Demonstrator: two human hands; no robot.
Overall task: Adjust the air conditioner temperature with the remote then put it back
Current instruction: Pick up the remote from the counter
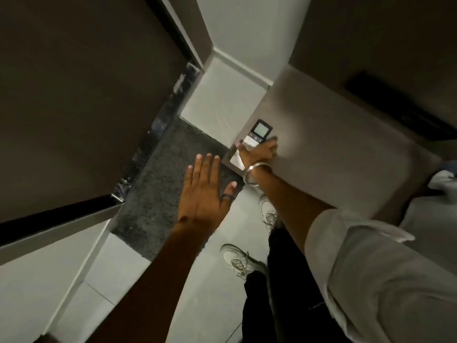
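Note:
The air conditioner remote is white with a dark top and a lit grey screen. It lies at the near left corner of a pale grey surface. My right hand reaches onto that corner with its fingers wrapped around the lower half of the remote, and a silver bangle sits on the wrist. My left hand hovers flat over the floor with fingers spread, holding nothing, and wears a dark ring on the thumb. The air conditioner itself is out of view.
A dark speckled rug lies on the pale tiled floor beside a dark wall panel. My white sneakers stand on the tiles next to the grey surface. A black strip runs along the surface's far side.

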